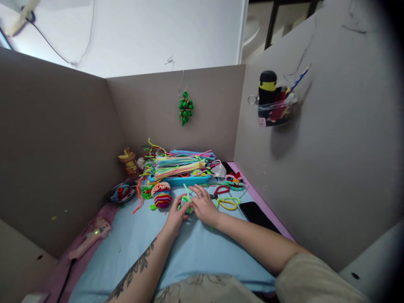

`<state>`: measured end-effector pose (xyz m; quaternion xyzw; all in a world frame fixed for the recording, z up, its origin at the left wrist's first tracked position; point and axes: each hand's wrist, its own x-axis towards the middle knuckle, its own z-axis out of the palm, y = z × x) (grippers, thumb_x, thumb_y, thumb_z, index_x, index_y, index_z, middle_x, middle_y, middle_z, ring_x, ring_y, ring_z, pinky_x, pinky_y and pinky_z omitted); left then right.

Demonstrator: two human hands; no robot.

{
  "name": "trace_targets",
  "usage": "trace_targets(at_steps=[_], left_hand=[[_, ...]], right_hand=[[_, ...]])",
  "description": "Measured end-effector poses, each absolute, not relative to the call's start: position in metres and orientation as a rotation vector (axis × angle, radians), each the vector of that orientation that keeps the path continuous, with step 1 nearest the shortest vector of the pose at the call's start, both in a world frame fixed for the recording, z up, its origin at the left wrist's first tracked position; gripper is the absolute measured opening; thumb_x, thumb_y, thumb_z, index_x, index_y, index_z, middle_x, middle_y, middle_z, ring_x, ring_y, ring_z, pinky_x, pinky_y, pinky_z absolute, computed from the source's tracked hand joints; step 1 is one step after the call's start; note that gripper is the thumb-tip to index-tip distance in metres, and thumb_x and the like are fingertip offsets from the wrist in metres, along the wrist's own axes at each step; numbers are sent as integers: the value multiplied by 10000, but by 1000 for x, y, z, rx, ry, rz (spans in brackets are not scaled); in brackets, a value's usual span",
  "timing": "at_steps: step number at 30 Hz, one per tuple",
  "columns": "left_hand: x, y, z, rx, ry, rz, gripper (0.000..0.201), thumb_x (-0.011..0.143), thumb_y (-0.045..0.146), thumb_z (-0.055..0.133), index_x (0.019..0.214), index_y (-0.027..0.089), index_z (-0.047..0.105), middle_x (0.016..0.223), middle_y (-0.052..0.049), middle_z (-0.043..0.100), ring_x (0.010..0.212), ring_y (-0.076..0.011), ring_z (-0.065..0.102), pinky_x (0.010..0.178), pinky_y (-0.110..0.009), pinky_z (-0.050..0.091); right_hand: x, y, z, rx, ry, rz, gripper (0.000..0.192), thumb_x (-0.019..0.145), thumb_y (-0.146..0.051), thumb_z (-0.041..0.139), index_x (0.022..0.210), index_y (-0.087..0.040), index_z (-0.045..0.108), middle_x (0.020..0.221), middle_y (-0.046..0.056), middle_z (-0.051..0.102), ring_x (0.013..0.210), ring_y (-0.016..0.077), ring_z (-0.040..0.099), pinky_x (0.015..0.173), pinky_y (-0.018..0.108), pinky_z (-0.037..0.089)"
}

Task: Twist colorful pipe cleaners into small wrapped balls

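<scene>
left hand: my left hand (175, 215) comes in from near-left, fingers curled onto the small green pipe-cleaner piece (186, 203), pinching its near-left side.
right hand: my right hand (203, 206) comes in from near-right, fingers bent over the right side of the same piece; looks like a grip, but fingertip contact is too small to confirm.
piece position: on the blue mat (195, 248), mid-table, between both hands and touching both.
key relation: piece lies just far of my left fingertips and just left of my right fingers; both hands equally close, neither nearer.
long axis: a green stem pokes up and far from the piece, roughly near-to-far, slightly tilted; body itself looks roundish, can't tell more.
left of hands: striped woven ball (162, 195), just beside my left hand, not touching.
right of hands: yellow loop (227, 204) and red loop (221, 190), near my right hand; dark phone (257, 213) further right.
far side: pile of pipe cleaners (181, 163) on a blue tray (179, 180).
wall: green beaded ornament (185, 108) hanging on the far panel.
</scene>
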<state>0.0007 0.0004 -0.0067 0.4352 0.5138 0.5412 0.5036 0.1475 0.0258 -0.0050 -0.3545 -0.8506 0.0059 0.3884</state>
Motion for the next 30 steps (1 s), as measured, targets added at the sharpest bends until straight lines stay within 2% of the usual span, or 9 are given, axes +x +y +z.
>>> trace_targets(at_steps=[5, 11, 19, 24, 30], left_hand=[[1, 0, -6, 1041, 1238, 1312, 549, 651, 455, 698, 1141, 263, 543, 1059, -69, 557, 778, -145, 589, 495, -164, 456], [2, -1, -7, 1076, 1251, 1282, 563, 671, 467, 676, 1168, 263, 511, 1074, -70, 537, 829, -167, 579, 506, -180, 465], [3, -2, -7, 1069, 1157, 1295, 618, 678, 441, 689, 1237, 264, 490, 1230, -94, 493, 888, -178, 576, 537, -175, 477], [-1, -2, -4, 983, 997, 1259, 610, 676, 374, 714, 1238, 292, 492, 1078, -62, 565, 773, -125, 593, 553, -173, 475], [-2, 0, -1, 824, 904, 1227, 599, 612, 228, 773, 1163, 236, 539, 870, -13, 586, 611, -85, 575, 485, -164, 441]], right_hand=[[149, 25, -4, -892, -2168, -30, 94, 818, -163, 488, 811, -188, 578, 1369, 83, 393, 1311, 273, 226, 1025, 499, 297], [148, 25, -8, -877, -2144, 0, 147, 796, -99, 453, 832, -185, 567, 1344, 91, 408, 1305, 267, 228, 1037, 493, 284], [145, 25, -10, -872, -2053, 140, 120, 797, -97, 459, 793, -177, 549, 1167, 109, 474, 1151, 239, 374, 1011, 441, 326], [148, 26, -4, -792, -1962, 290, 113, 836, -172, 473, 777, -188, 568, 1143, 84, 476, 1133, 222, 397, 989, 423, 329], [149, 32, 1, -831, -1774, 669, 76, 806, -215, 525, 826, -197, 596, 1108, 70, 479, 1107, 197, 463, 972, 376, 343]])
